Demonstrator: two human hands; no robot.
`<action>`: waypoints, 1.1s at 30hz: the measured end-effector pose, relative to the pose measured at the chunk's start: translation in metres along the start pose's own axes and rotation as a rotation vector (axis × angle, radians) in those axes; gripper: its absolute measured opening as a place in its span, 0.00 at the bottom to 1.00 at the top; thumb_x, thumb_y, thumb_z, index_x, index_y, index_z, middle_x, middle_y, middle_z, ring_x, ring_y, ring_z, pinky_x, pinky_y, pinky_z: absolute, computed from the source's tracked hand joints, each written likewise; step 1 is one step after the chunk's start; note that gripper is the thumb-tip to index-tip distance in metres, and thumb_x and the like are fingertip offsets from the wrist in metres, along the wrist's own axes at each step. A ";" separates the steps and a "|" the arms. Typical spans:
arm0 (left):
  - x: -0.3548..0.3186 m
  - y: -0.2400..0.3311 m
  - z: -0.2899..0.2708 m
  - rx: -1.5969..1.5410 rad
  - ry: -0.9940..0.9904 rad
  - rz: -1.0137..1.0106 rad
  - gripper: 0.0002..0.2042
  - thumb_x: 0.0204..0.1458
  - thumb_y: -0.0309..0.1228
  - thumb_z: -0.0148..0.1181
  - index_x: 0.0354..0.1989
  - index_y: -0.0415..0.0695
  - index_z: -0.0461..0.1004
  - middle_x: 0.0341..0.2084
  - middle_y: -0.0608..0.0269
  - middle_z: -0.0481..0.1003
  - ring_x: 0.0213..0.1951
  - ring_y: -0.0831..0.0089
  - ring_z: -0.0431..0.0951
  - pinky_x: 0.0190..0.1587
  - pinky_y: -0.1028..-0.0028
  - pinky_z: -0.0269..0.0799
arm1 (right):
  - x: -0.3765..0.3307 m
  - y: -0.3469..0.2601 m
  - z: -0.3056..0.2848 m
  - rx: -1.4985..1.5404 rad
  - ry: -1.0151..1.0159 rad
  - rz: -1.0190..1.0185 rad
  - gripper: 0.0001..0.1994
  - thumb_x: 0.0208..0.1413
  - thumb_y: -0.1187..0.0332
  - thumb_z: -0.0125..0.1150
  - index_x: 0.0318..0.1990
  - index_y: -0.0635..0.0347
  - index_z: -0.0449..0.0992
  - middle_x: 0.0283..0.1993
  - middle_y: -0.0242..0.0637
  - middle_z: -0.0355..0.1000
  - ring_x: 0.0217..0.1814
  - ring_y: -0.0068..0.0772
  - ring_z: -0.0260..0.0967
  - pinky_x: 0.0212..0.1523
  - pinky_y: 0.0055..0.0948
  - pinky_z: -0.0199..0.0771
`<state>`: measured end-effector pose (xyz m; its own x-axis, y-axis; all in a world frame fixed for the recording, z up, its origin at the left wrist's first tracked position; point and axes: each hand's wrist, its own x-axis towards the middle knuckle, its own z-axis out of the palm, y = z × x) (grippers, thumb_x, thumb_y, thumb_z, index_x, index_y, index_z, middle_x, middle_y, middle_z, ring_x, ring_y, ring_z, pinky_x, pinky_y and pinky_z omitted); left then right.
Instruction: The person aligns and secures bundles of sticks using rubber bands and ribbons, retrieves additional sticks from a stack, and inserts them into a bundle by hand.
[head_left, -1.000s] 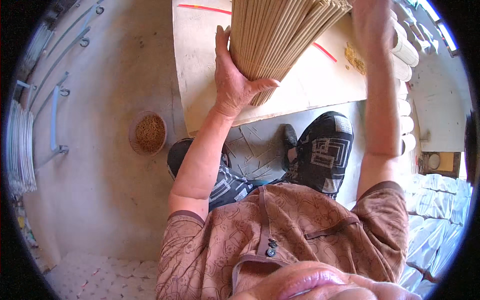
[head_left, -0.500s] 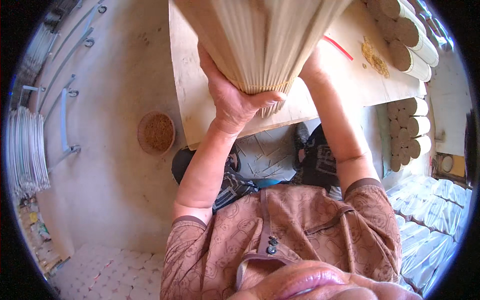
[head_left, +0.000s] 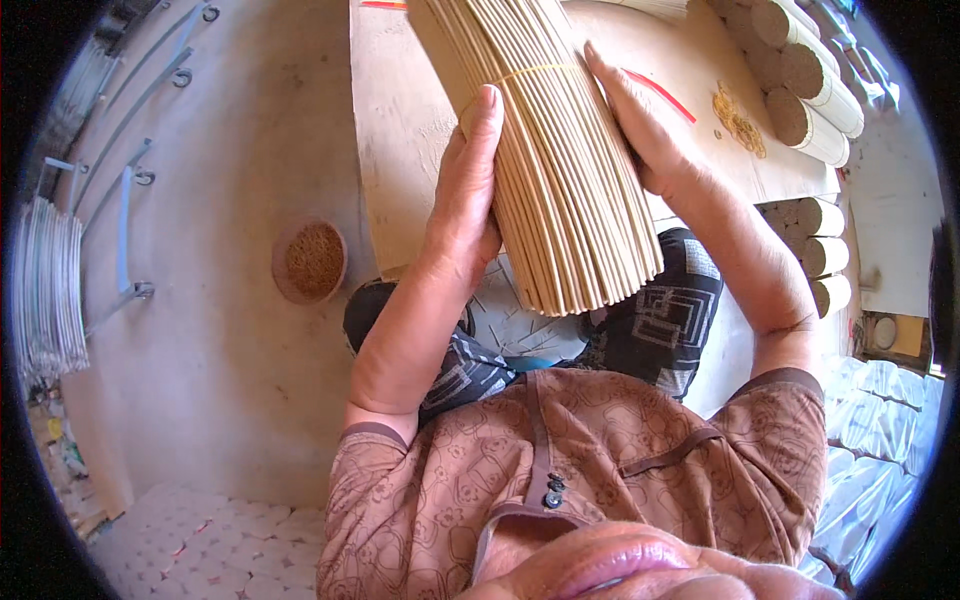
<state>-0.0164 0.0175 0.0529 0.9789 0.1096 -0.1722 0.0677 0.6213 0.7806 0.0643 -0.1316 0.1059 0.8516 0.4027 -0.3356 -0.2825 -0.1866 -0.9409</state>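
Note:
A thick bundle of thin wooden sticks (head_left: 565, 190) is held up over the near edge of the wooden table (head_left: 395, 180). It leans, its near end fanned out toward my body and its far end past the top of the view. A yellow rubber band (head_left: 540, 72) circles it. My left hand (head_left: 468, 185) grips the left side, thumb pointing up along the sticks. Against the right side presses my right hand (head_left: 640, 130), its fingers stretched along the bundle. The two hands clasp it between them.
Loose rubber bands (head_left: 738, 122) and a red strip (head_left: 658, 92) lie on the table. Round stick bundles (head_left: 805, 115) are stacked at the right, above plastic-wrapped packs (head_left: 875, 430). A basket (head_left: 280, 262) stands on the floor at left, near a wheeled metal frame (head_left: 127, 235).
The bundle has tilted, its banded near end swinging toward my body. More sticks show below the band. My right hand, partly hidden before, now shows along the right side.

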 end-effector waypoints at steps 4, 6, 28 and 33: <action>-0.004 -0.005 0.004 -0.010 0.017 -0.107 0.44 0.51 0.64 0.60 0.62 0.34 0.61 0.44 0.52 0.76 0.44 0.70 0.80 0.44 0.70 0.81 | 0.009 0.038 -0.017 0.046 0.050 0.079 0.43 0.59 0.30 0.44 0.68 0.61 0.58 0.53 0.52 0.71 0.51 0.32 0.75 0.51 0.33 0.79; -0.001 -0.015 0.001 -0.023 0.017 -0.110 0.44 0.51 0.63 0.60 0.62 0.34 0.61 0.44 0.53 0.76 0.44 0.70 0.80 0.44 0.70 0.81 | 0.013 0.048 -0.015 0.093 0.052 0.108 0.45 0.59 0.30 0.43 0.69 0.62 0.56 0.57 0.54 0.68 0.54 0.36 0.73 0.52 0.36 0.79; 0.056 -0.024 -0.018 0.594 -0.118 0.927 0.73 0.26 0.66 0.74 0.72 0.39 0.29 0.62 0.48 0.61 0.64 0.56 0.65 0.68 0.61 0.61 | 0.072 0.061 -0.032 -0.081 0.184 -0.828 0.42 0.67 0.36 0.24 0.71 0.67 0.51 0.71 0.48 0.55 0.72 0.40 0.51 0.71 0.38 0.53; 0.057 -0.028 -0.024 0.602 -0.123 0.995 0.74 0.25 0.65 0.75 0.72 0.36 0.30 0.65 0.45 0.57 0.65 0.54 0.64 0.69 0.60 0.57 | 0.039 -0.037 -0.067 0.381 0.096 -0.868 0.29 0.62 0.47 0.57 0.60 0.62 0.71 0.57 0.42 0.72 0.63 0.43 0.66 0.67 0.41 0.61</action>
<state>0.0325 0.0247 0.0067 0.6615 0.2446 0.7089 -0.6911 -0.1682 0.7029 0.1375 -0.1686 0.1302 0.8598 0.1846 0.4762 0.3551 0.4541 -0.8171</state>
